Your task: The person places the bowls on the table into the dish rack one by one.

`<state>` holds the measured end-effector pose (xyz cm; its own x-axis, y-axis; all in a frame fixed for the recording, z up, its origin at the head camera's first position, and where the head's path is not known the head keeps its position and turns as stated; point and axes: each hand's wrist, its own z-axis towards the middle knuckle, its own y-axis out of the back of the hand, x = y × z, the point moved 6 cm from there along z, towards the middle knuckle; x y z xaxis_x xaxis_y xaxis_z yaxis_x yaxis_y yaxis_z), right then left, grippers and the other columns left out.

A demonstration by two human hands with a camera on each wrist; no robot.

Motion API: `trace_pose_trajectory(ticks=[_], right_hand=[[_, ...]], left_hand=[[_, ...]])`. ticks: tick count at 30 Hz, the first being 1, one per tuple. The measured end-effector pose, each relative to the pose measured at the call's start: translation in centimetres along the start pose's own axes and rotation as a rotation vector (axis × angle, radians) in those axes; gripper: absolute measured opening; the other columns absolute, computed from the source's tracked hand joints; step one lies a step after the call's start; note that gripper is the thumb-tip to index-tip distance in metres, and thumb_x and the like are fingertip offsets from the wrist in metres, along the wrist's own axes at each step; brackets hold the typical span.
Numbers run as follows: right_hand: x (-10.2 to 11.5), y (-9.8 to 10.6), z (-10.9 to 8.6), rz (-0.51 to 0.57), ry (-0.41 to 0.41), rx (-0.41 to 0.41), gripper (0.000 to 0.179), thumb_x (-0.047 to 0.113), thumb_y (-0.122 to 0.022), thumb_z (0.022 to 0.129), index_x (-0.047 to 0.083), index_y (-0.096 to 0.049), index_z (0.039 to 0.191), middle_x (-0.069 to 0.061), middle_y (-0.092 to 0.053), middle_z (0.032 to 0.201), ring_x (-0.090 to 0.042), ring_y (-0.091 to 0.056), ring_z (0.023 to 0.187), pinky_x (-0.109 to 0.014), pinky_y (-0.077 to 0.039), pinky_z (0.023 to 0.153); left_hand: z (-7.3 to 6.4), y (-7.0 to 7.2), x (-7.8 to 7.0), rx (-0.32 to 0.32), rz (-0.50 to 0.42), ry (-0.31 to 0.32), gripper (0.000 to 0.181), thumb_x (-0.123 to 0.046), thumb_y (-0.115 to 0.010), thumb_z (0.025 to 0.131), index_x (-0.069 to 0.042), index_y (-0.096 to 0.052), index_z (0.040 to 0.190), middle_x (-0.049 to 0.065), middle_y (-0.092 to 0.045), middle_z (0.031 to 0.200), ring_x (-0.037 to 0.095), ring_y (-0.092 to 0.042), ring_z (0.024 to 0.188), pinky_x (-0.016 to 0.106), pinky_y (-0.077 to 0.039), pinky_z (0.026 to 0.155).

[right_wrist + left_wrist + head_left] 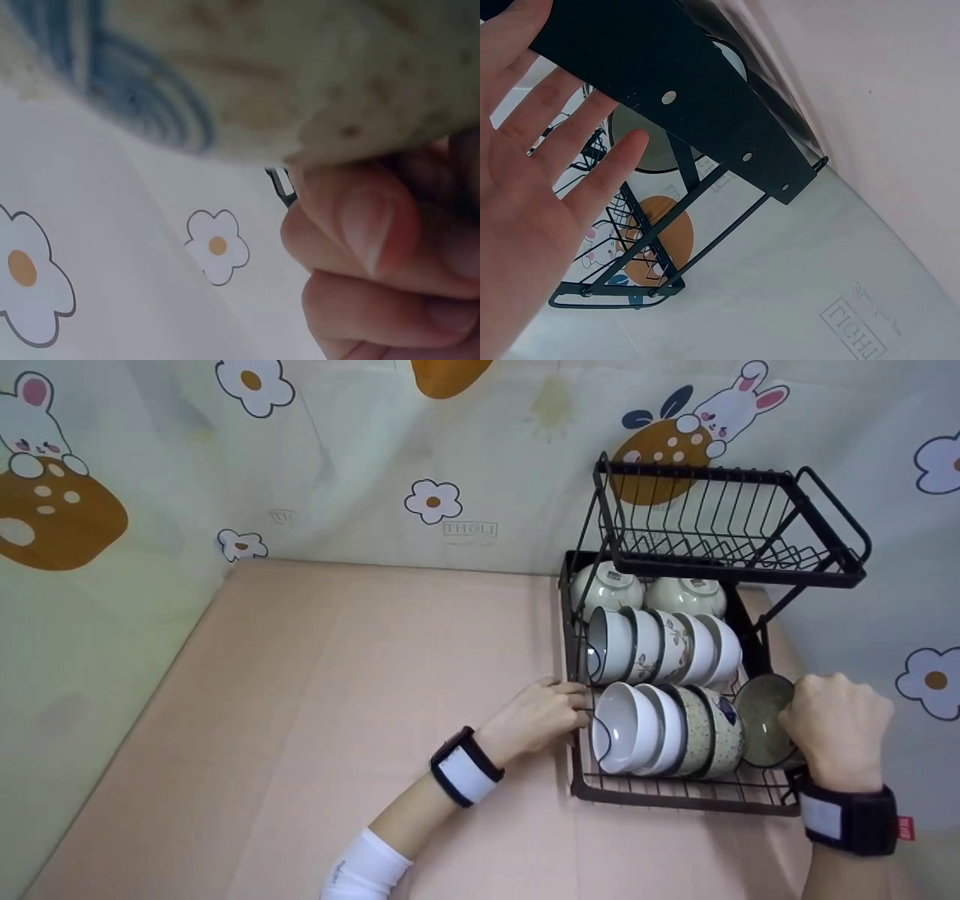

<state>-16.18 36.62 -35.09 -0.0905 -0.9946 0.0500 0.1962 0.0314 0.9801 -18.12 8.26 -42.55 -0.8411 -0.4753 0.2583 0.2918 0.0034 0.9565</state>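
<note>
My left hand [536, 716] is at the left side of a black two-tier dish rack [686, 802], its fingers over the side rim. In the left wrist view the thumb lies in front of the black side panel [667, 97] and some fingers pass behind its edge. My right hand [840, 727] grips the edge of a grey-green bowl [761, 724] at the right end of the front row. The right wrist view shows this bowl's speckled outside [247, 90] with blue curved lines, above the curled fingers. The bowl stands on its side, right by a speckled bowl [724, 735].
White bowls [626, 727] stand on edge in the front row, with a second row of bowls [611, 645] behind. Two upturned bowls [686, 594] sit at the back under the upper rack tier [720, 559]. A patterned sheet [360, 457] hangs behind the pink tabletop [390, 645].
</note>
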Motion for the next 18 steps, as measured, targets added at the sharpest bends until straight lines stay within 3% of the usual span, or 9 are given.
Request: trace_pose_trajectory(ticks=[12,18], right_hand=[[0.6,-1.3,0.2,-0.009,0.028,0.009,0.031,-0.005,-0.060,0.073,0.003,-0.041,0.049,-0.017,-0.046,0.050,-0.037,-0.049,0.045,-0.047,-0.040,0.041],[1.4,-1.4,0.1,-0.018,0.052,-0.031,0.030,-0.007,-0.062,0.073,0.000,-0.044,0.049,-0.018,-0.047,0.049,-0.038,-0.048,0.044,-0.046,-0.038,0.039]], left_hand=[[0.1,0.0,-0.1,-0.015,-0.014,-0.011,0.021,-0.023,-0.073,0.094,-0.031,-0.077,0.114,-0.013,-0.072,0.129,0.010,-0.063,0.125,0.026,-0.055,0.095],[0.1,0.0,0.0,-0.004,-0.017,-0.005,0.023,-0.023,-0.074,0.094,-0.032,-0.076,0.115,-0.012,-0.071,0.130,0.010,-0.062,0.126,0.026,-0.055,0.095]])
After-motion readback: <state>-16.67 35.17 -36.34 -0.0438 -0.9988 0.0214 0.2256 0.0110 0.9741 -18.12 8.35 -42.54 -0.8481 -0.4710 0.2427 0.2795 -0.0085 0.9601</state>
